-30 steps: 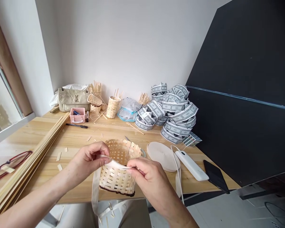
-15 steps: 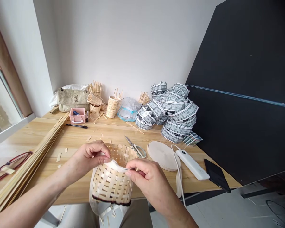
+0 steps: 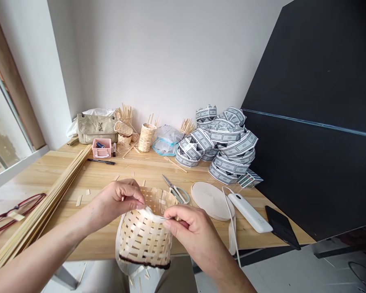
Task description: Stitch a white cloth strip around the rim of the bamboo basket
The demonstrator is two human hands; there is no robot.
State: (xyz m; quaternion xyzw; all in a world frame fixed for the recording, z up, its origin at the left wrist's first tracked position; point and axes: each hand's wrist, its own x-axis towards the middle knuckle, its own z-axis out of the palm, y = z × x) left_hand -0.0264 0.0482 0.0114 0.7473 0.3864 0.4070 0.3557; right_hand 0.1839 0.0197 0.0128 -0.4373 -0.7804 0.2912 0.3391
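Note:
A small woven bamboo basket [image 3: 144,238] with a dark bottom edge is held in front of me over the table's front edge, its mouth turned away. My left hand [image 3: 117,201] pinches a white ribbon [image 3: 148,211] against the near rim. My right hand [image 3: 189,230] is closed beside it, pinching what looks like a thin needle at the same rim. A dark thread [image 3: 161,203] hangs inside the basket. The ribbon's loose length drops below the basket towards my lap.
On the wooden table [image 3: 110,179] lie scissors [image 3: 177,190], a round spool of white tape [image 3: 212,195], a white power bank [image 3: 250,207], a black phone [image 3: 282,232], long bamboo strips [image 3: 49,203], red glasses [image 3: 12,211], a pink box [image 3: 101,147], a handbag [image 3: 96,127], small baskets and printed paper rolls [image 3: 225,146].
The basket has dropped lower and tilted so its side faces me, uncovering the scissors behind it. Both hands stay pinched at the rim.

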